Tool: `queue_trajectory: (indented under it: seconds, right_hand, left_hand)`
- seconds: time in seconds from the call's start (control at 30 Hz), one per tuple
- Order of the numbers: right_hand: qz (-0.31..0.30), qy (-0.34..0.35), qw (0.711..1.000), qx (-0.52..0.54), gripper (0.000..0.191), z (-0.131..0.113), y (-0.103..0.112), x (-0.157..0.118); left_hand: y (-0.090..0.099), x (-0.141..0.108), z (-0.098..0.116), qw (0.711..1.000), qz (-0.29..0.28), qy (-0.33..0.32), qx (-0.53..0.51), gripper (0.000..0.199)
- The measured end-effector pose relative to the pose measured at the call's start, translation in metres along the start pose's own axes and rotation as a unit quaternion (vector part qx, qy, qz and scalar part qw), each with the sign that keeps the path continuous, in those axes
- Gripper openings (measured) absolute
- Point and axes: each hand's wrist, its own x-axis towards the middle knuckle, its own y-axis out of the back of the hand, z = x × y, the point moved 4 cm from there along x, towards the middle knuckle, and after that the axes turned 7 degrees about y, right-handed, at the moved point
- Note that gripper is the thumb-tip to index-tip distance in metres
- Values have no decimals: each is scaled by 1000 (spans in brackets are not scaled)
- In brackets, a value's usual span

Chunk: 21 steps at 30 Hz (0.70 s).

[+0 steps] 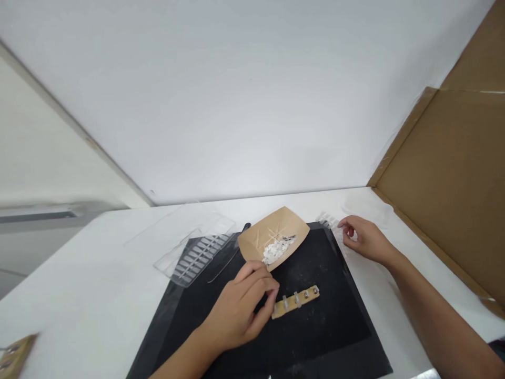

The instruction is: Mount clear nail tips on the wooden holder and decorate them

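Observation:
My left hand (252, 302) is over the black mat, its thumb and fingertips drawn together at the left end of a tan strip (291, 303). What lies between those fingertips, if anything, is hidden. Small clear nail tips (297, 299) stand along the strip, and two shiny metal dots show at its right end. My right hand (365, 239) is beyond the mat's right edge, fingers curled but apart. Its index fingertip is at a sheet of clear tabs (328, 218); I see nothing held there.
A brown paper tray (292, 218) holds white bits and thin sticks. Left of it lie a thin dark-handled tool (245, 228) and a clear case (189, 279) of nail tips. A cardboard wall (445, 173) borders the right; another tan piece (19, 355) is at lower left.

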Motion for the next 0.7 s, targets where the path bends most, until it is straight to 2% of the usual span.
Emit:
queue_trajectory:
  seconds: [0.17, 0.3, 0.37, 0.5, 0.7]
  right_hand:
    - [97, -6, 995, 35, 29, -8, 11, 2]
    - [154, -33, 978, 134, 22, -23, 11, 3]
    - [163, -63, 959, 223, 24, -32, 4, 3]
    - [171, -101, 899, 391, 31, -54, -18, 3]
    - [151, -134, 834, 513, 36, -75, -48, 3]
  left_hand:
    - [-1, -2, -2, 1000, -1, 9, 21, 22]
    - [0, 0, -2, 999, 12, 18, 27, 19]
    - [1, 1, -2, 999, 19, 22, 26, 18]
    - [1, 2, -4, 999, 25, 33, 23, 17]
    - [0, 1, -6, 999, 23, 40, 22, 18]
